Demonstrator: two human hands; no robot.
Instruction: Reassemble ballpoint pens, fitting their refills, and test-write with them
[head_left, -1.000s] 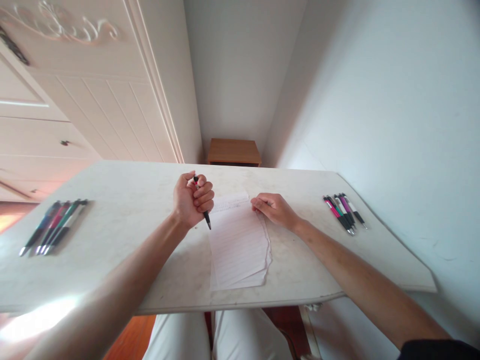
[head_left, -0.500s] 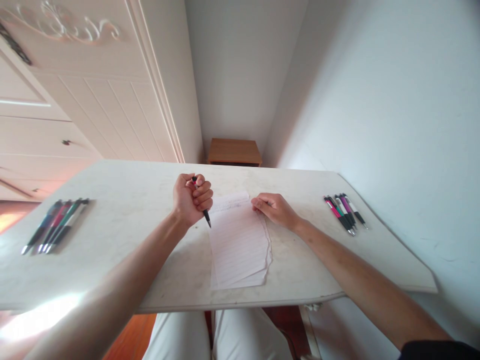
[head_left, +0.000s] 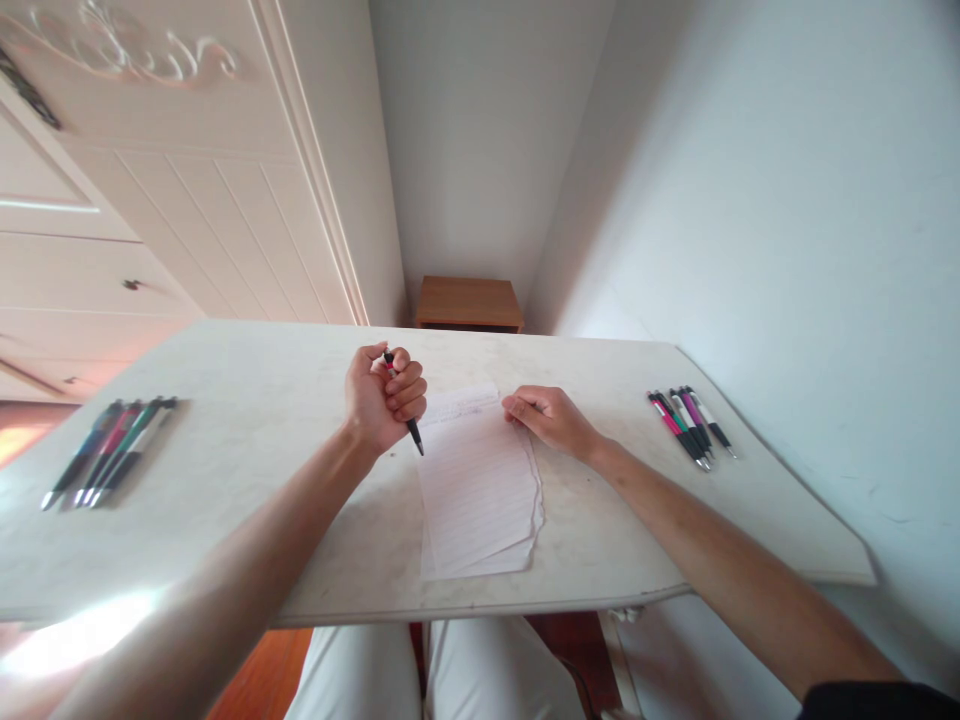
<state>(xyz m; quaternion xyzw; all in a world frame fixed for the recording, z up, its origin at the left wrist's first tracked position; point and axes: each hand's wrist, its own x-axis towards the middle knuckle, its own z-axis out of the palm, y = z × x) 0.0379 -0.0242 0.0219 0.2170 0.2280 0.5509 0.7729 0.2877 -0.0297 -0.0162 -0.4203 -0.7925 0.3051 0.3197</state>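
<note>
In the head view my left hand (head_left: pixel 385 398) is closed in a fist around a ballpoint pen (head_left: pixel 413 436) with a black grip. Its silver tip points down toward the lined paper (head_left: pixel 480 500), and my thumb is by the clicker end. Several lines of handwriting run across the top of the sheet. At the paper's upper right edge, my right hand (head_left: pixel 553 416) has its thumb and fingers pinched together on the paper. Another sheet shows underneath, and the right edges look torn.
Several pens (head_left: pixel 112 452) lie in a group at the left of the white table (head_left: pixel 262 370), and several more pens (head_left: pixel 688 428) lie at the right. A wall (head_left: pixel 787 250) borders the right side. Beyond the far edge stands a small wooden cabinet (head_left: pixel 470 300); a white wardrobe (head_left: pixel 247 200) rises at left.
My left thumb has shifted slightly at the pen's clicker end, and more of that end shows. The right hand and the paper look unmoved.
</note>
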